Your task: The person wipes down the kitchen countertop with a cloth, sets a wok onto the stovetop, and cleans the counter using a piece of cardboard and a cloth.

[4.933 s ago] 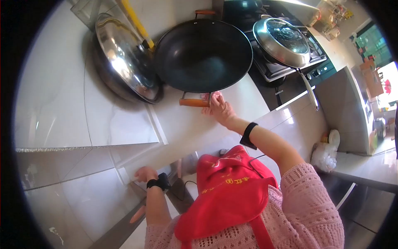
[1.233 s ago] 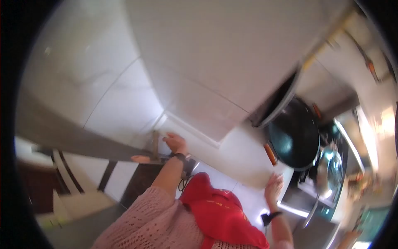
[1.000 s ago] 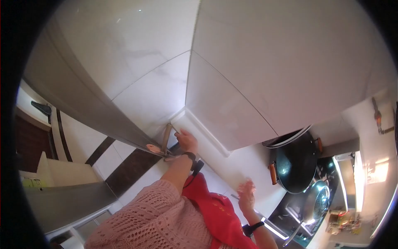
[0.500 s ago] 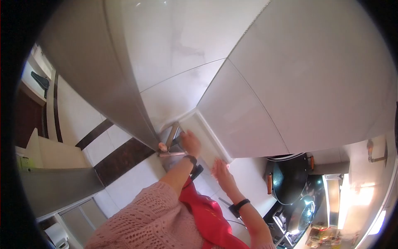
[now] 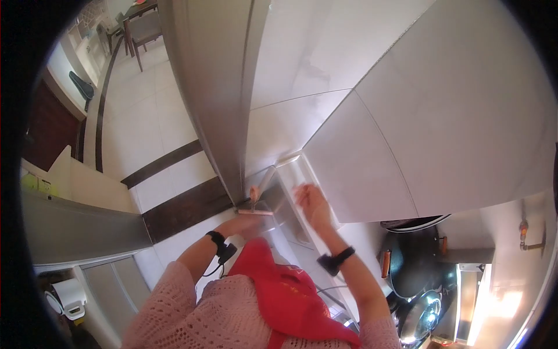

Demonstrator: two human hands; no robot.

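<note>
My left hand is smeared by motion, low beside a pinkish bar with a copper-coloured knob above it. Whether it touches the bar, or holds anything, I cannot make out. My right hand hovers over a pale narrow ledge along the tiled wall, fingers loosely bent and apart, slightly blurred, with nothing seen in them. Under the hands lies a grey, shiny surface, its kind unclear. Dark bands are on both wrists.
A tall door edge or panel rises left of the hands. Tiled walls meet in the corner ahead. At right, a dark wok and a pan sit at the stove. A chair stands beyond the doorway.
My left hand has drawn back from the ledge toward me and left. My right hand has lifted from the ledge's near end and moved farther along it. The view has shifted, showing more doorway.
</note>
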